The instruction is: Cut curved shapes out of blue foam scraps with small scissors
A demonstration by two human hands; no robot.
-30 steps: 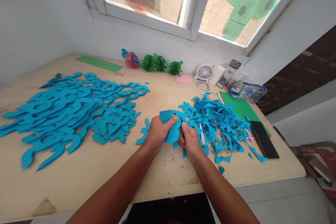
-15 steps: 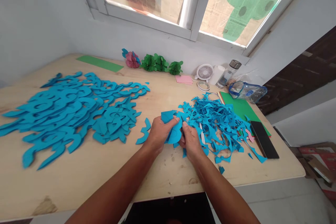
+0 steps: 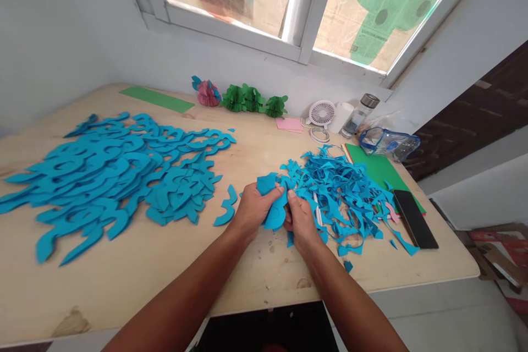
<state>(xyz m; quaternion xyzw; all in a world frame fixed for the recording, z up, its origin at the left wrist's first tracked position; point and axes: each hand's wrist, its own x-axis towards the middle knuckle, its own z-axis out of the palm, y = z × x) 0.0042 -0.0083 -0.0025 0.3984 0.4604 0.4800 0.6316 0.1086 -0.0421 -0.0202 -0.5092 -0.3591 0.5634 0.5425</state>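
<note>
Above the front middle of the table, my left hand (image 3: 254,210) is closed on a piece of blue paper (image 3: 275,214) with a rounded lower edge, its thumb lying on top. My right hand (image 3: 300,217) is closed at the paper's right edge, thumb up and fingers curled under. What sits inside its grip is hidden. A wavy blue cut-out (image 3: 228,208) lies just left of my left hand. Beside my right hand spreads a heap of blue paper scraps (image 3: 342,187), with a thin white stick-like thing (image 3: 317,210) partly buried in it.
Stacked wavy blue cut-outs (image 3: 94,170) and smaller blue pieces (image 3: 181,190) cover the left. Along the wall stand green paper ornaments (image 3: 243,99), a small fan (image 3: 322,114) and a bottle (image 3: 360,116). A black phone (image 3: 414,220) and green sheets (image 3: 381,170) lie right.
The blue paper has shifted and turned slightly between my hands, its top edge now a little further right. Both hands keep nearly the same place.
</note>
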